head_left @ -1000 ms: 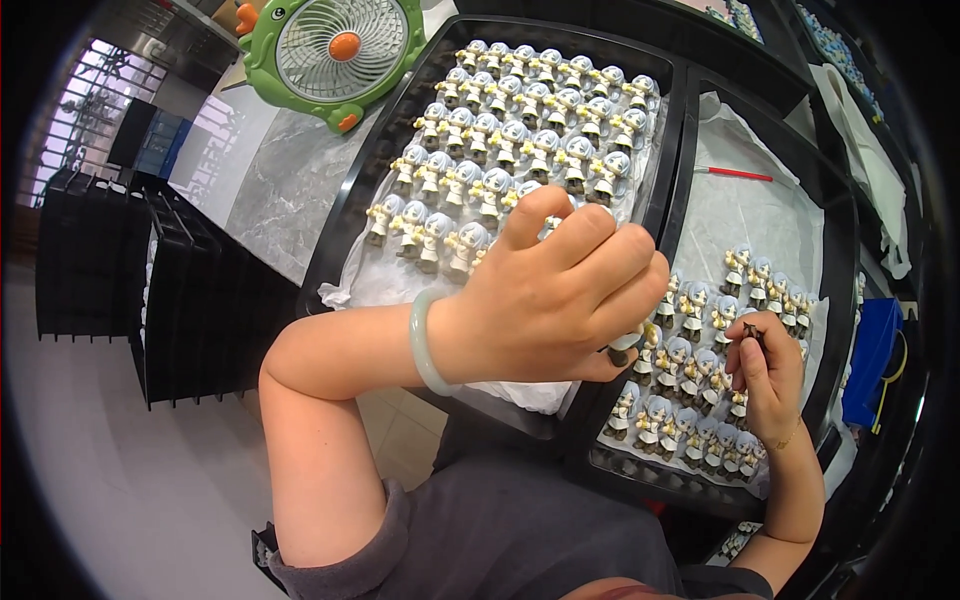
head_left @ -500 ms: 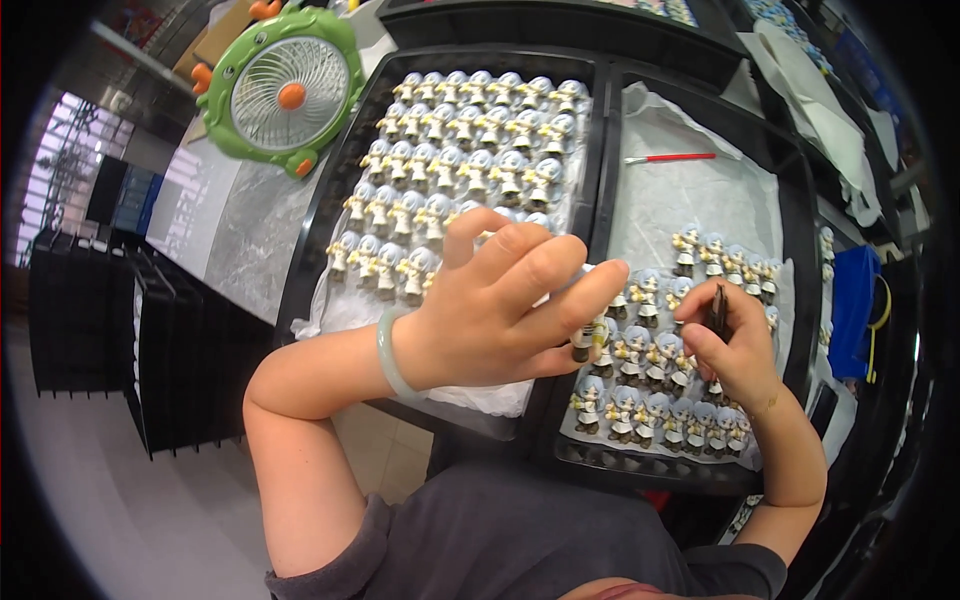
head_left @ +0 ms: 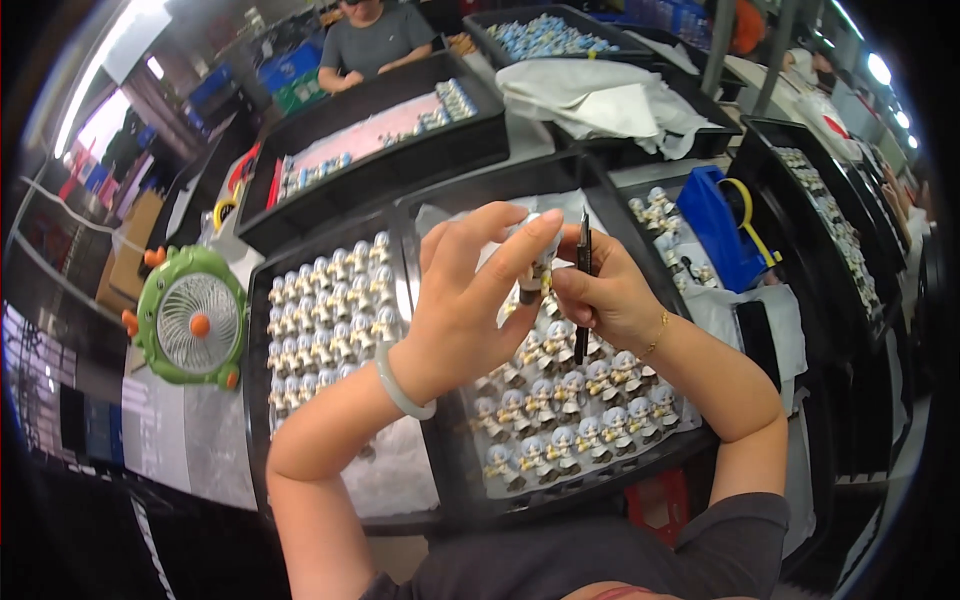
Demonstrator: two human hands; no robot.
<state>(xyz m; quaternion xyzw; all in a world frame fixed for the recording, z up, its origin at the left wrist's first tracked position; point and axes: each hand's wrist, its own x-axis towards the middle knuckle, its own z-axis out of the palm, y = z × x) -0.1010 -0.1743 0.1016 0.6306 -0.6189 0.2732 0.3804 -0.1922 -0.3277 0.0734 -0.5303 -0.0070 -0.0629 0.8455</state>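
My left hand (head_left: 470, 300), with a pale bangle at its wrist, pinches a small figurine (head_left: 537, 262) with light blue-grey hair between thumb and fingers. Close beside it, my right hand (head_left: 618, 300) grips a slim black tool (head_left: 583, 320), held upright; its exact kind is unclear. The right fingers are at the figurine's side, and whether they touch it cannot be made out. Below the hands, rows of similar figurines (head_left: 562, 440) stand on white paper in a black tray (head_left: 590, 480). More rows (head_left: 340, 300) fill the upper part of the black tray on the left.
A green fan (head_left: 190, 318) stands at the left. Beyond the trays lie a deep black tray (head_left: 390, 150) and white sheets (head_left: 610, 100). At the right are a blue bin (head_left: 722, 230) and more trays of parts. A person (head_left: 375, 45) sits across.
The view has tilted up and shifted. My hands have come together, the left bringing the figurine up beside the right hand, which still holds the black tool.
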